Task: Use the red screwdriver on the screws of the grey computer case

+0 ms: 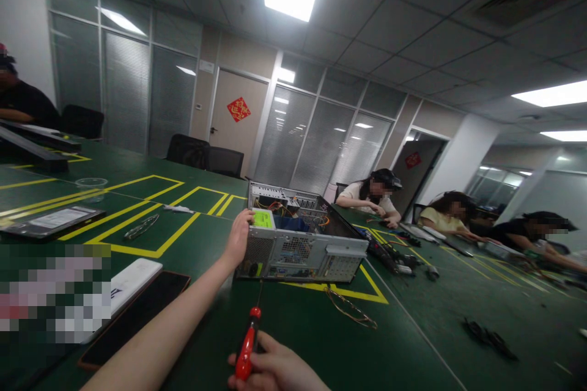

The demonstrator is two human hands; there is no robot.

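1 computer case (pixel 302 250) — left hand (pixel 238 238) grips its corner, right hand (pixel 275 369) clasps 1 red screwdriver (pixel 247 342); 3 people (pixel 371 195) sit beyond, at right.

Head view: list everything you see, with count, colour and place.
table: one, green with yellow lines, fills the lower view
computer case: one, grey, open on top, centre of the table
screwdriver: one, red handle and dark shaft, points at the case's back
tablet: one, dark with a pale screen, far left
white device: one, white, near left
black slab: one, black, beside the white device
clear dish: one, transparent, far left
wire loop: one, brownish, right of the case
black parts: a few, black, near right
chairs: two, black, far side
people: four, seated, three right, one far left
left hand: one, grips the case's top left corner
right hand: one, holds the screwdriver handle, bottom centre
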